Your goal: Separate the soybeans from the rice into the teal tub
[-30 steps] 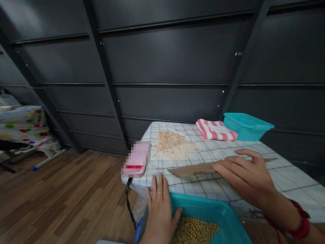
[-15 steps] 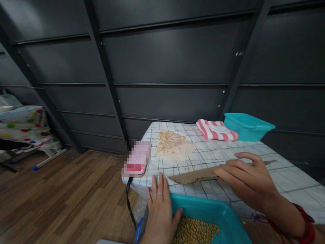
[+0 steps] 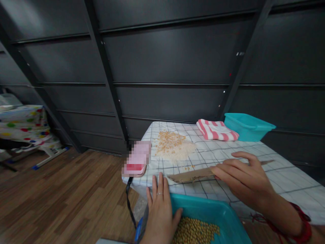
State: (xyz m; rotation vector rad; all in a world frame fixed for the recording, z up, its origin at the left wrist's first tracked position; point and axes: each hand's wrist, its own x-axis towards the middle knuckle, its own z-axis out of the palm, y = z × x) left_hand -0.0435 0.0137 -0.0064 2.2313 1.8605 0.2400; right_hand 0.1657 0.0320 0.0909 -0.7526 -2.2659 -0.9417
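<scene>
My right hand (image 3: pixel 243 178) is closed on a long strip of brown cardboard (image 3: pixel 190 176), whose lower edge is near the tabletop. My left hand (image 3: pixel 159 206) rests with its fingers stretched over the near rim of a teal basin (image 3: pixel 210 205), thumb on the inner side. Inside this basin, below the table's front edge, lie many yellowish beans (image 3: pixel 196 230). Farther back on the table is a spread pile of white rice grains (image 3: pixel 181 152) mixed with yellow beans (image 3: pixel 167 137). A few loose beans (image 3: pixel 190 167) lie just beyond the cardboard.
A white checked cloth (image 3: pixel 210 152) covers the table. A pink phone (image 3: pixel 138 157) with a black strap lies at its left edge. At the back right are a folded red-and-white striped towel (image 3: pixel 217 130) and another teal basin (image 3: pixel 247 127). Behind stands a dark panelled wall (image 3: pixel 170 57).
My right hand and the cardboard strip have shifted slightly to the left. The left hand, the basin and the pile look the same.
</scene>
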